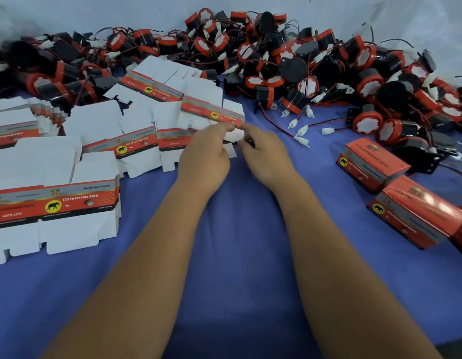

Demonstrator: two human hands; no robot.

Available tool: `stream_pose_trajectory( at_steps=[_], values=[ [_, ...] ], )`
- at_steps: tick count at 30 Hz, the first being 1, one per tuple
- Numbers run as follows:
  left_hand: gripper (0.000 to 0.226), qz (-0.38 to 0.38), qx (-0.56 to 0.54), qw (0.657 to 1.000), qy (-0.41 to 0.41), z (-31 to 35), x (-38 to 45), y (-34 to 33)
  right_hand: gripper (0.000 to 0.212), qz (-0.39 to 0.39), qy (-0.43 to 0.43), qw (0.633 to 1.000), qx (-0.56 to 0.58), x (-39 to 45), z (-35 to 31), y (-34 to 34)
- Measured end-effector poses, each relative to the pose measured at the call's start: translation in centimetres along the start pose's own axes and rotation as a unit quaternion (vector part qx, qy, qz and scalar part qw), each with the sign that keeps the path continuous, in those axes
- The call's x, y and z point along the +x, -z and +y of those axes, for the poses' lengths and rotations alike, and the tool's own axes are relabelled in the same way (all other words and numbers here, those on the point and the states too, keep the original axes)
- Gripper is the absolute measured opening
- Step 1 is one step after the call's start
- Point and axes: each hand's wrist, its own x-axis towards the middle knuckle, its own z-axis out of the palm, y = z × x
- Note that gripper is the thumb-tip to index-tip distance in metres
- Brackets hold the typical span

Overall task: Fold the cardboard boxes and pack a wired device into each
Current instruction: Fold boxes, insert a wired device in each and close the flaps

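A flat unfolded cardboard box (211, 112), white with a red printed band, sits lifted just beyond my hands at the centre. My left hand (206, 154) pinches its near edge with fingers curled. My right hand (263, 151) pinches the same box's lower right corner flap. Stacks of flat boxes (53, 203) lie to the left. A large pile of red and black wired devices (302, 66) with white connectors stretches across the back. Folded orange boxes (372, 164) lie at the right.
A blue cloth (237, 255) covers the table. A white wall (147, 11) rises behind the device pile. Loose wires and white connectors (302, 130) trail onto the cloth right of my hands.
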Motion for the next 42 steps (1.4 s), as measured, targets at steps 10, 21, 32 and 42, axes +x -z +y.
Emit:
stream_pose_trajectory(
  at_steps=[10,21,32,42],
  values=[
    [0.046,0.006,0.131,0.99,0.045,-1.3,0.5,-0.6,0.057,-0.051,-0.079,0.984,-0.15,1.0,0.0,-0.9],
    [0.06,-0.031,0.236,0.961,0.143,-1.9,0.5,-0.3,0.033,0.052,-0.047,0.96,-0.271,0.6,-0.2,-0.2],
    [0.038,0.091,-0.276,0.957,0.02,-0.5,0.2,0.2,0.026,0.145,-0.004,0.987,-0.075,-0.8,-0.8,1.9],
    [0.057,0.0,-0.155,0.977,-0.144,0.0,-0.5,-0.2,0.021,0.265,-0.087,0.958,0.072,-0.5,-0.4,2.9]
  ],
)
